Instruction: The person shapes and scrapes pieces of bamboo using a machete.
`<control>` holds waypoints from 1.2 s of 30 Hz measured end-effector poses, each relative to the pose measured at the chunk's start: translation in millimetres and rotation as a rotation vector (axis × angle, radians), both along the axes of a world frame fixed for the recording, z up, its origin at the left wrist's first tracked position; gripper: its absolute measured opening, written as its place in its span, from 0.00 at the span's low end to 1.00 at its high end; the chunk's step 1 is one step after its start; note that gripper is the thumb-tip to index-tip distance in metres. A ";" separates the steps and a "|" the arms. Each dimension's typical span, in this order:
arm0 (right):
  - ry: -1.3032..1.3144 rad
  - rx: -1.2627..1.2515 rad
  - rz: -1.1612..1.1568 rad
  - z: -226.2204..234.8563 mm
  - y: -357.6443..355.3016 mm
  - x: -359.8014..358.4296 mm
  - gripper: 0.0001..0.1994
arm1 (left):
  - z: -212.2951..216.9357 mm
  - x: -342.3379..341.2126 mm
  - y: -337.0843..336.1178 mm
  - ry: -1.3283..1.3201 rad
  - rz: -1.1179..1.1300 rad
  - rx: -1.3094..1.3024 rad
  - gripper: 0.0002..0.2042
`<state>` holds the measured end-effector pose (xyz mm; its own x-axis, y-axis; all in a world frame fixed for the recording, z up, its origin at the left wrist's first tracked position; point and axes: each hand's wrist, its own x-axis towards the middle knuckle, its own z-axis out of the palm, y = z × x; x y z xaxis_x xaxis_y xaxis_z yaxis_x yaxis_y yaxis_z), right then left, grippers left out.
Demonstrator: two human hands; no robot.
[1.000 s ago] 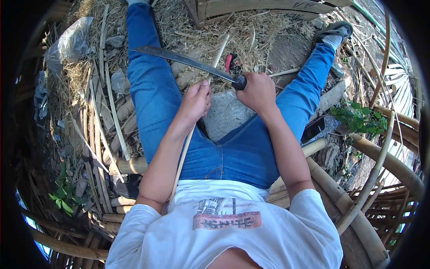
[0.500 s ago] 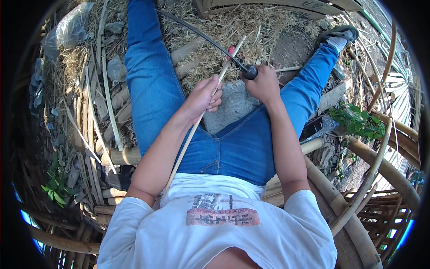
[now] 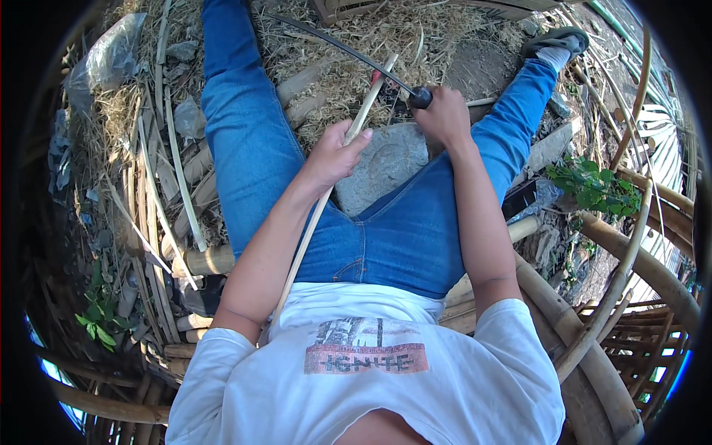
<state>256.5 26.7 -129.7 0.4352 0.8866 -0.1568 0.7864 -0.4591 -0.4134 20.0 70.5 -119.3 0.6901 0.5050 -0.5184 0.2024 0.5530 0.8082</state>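
My left hand (image 3: 340, 157) is closed round a long pale bamboo strip (image 3: 368, 105), its thumb lying along the strip. The strip slants from beyond my knuckles down to my waist at the lower left. In my right hand (image 3: 445, 119) is the black handle of a knife (image 3: 347, 51), whose long, thin dark blade points to the far left. The blade crosses near the strip's far end; whether they touch I cannot tell. Something small and red (image 3: 376, 76) shows beside the strip there, partly hidden. Below my hands, between my thighs, sits a grey stone block (image 3: 382, 167).
Pale shavings (image 3: 437, 37) cover the ground ahead between my legs. Loose bamboo strips (image 3: 182, 167) and clear plastic (image 3: 115, 52) lie at the left. Curved bamboo poles (image 3: 645, 271) and a leafy plant (image 3: 593, 189) stand at the right. A wooden crate (image 3: 445, 9) is at the far edge.
My right hand with the knife has shifted slightly right and away from me. My left hand has turned a little, its thumb now laid along the strip.
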 end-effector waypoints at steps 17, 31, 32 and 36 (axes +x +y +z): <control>-0.077 0.093 -0.137 10.8 2.3 1.7 0.12 | 23.7 -5.1 3.4 -0.178 0.039 -0.292 0.10; -0.083 0.156 0.037 14.8 -5.8 -14.3 0.17 | 26.6 -10.8 1.4 -0.136 0.106 -0.206 0.13; -0.095 0.153 0.033 15.7 -5.8 -14.8 0.17 | 26.0 -10.5 -0.3 -0.093 0.113 -0.163 0.14; -0.076 0.104 -0.006 17.7 -5.4 -11.8 0.17 | 25.1 -8.5 -3.4 -0.096 0.105 -0.143 0.12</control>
